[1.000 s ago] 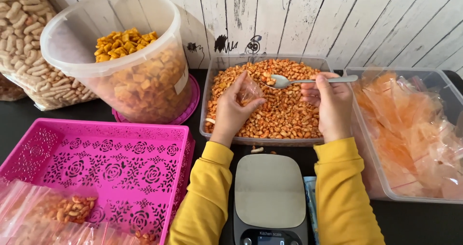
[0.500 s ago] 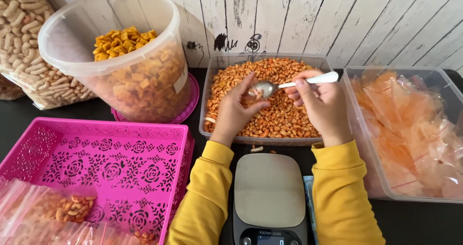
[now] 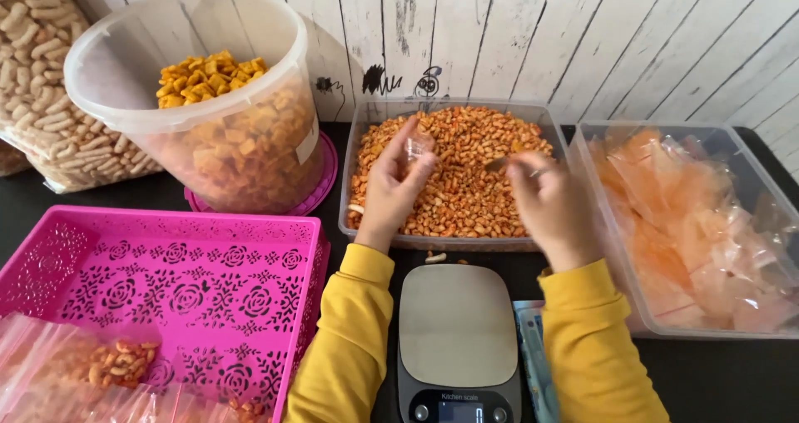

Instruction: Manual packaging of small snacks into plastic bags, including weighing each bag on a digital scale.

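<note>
Small clear bag [image 3: 419, 150] pinched open by left hand [image 3: 391, 191] above snack tub [image 3: 454, 244]; right hand [image 3: 549, 202], blurred, grips spoon [image 3: 499, 163]. Keep the mouth wide and tip slowly.

Whitewashed plank wall [image 3: 533, 32] behind a black tabletop [image 3: 724, 381], evenly lit

Two clear tubs [image 3: 466, 115] [image 3: 666, 131], one round bucket [image 3: 187, 73], one pink basket [image 3: 166, 265] (lace-patterned), one kitchen scale [image 3: 458, 323].
</note>
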